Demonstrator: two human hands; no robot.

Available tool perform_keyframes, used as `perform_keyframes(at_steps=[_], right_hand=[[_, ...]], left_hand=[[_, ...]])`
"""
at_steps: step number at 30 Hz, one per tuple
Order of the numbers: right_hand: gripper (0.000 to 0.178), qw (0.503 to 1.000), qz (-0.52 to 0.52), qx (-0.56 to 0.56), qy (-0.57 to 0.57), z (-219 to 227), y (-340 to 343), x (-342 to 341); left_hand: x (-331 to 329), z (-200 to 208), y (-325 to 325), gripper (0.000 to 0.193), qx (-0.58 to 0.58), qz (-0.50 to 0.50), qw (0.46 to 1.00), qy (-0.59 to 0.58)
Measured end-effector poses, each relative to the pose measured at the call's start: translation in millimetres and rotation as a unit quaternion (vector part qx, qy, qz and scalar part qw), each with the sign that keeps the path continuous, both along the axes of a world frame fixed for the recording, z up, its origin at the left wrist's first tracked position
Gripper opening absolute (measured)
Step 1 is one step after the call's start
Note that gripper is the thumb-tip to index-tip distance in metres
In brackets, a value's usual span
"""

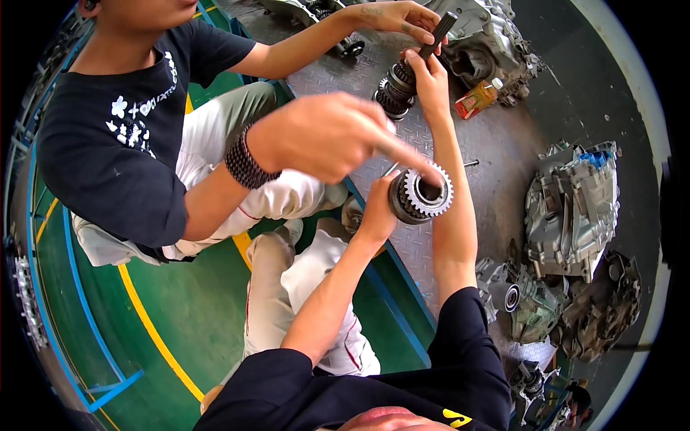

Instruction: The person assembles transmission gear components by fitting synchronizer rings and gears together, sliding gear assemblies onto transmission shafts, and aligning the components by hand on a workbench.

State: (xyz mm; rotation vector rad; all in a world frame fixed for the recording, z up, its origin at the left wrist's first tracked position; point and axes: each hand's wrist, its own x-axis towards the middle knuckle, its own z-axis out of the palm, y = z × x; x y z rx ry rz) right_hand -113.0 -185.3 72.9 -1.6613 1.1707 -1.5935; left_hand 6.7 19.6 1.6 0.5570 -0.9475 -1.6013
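My left hand (379, 210) is wrapped round a gear assembly (412, 201), a toothed steel ring with a hole in its middle. A co-worker's hand (323, 136), blurred by motion, reaches across and points a finger at the gear's hole. Farther off, my right hand (431, 80) grips a splined gear shaft (397, 89), which leans with its bare end up and to the right. Beside that end is the co-worker's other hand (413, 23), its fingers at the shaft.
The metal-plate bench (503, 151) carries a gearbox housing (481, 43) at the back, a drink bottle (477, 98), and a large silver casing (573, 208) at right. Dirty castings (600, 305) lie nearer. On my left the co-worker (122, 144) sits close.
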Motion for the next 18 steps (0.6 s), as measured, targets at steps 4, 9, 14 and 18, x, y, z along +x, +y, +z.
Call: perform_keyframes(at_steps=[4, 9, 14, 18], right_hand=[[0.026, 0.997, 0.028, -0.023, -0.065, 18, 8, 8], [0.022, 0.986, 0.113, 0.003, -0.121, 24, 2, 10], [0.016, 0.997, 0.044, 0.026, -0.062, 46, 5, 19], [0.016, 0.99, 0.033, 0.046, -0.13, 49, 8, 31]], left_hand=[[3, -3, 2, 0.026, -0.07, 0.058, 0.993, -0.075], [-17, -35, -5, 0.035, -0.039, 0.17, 0.983, -0.057], [-5, -2, 3, 0.034, -0.045, 0.1, 0.994, -0.025], [-11, -36, -3, 0.026, -0.104, 0.125, 0.985, -0.056]])
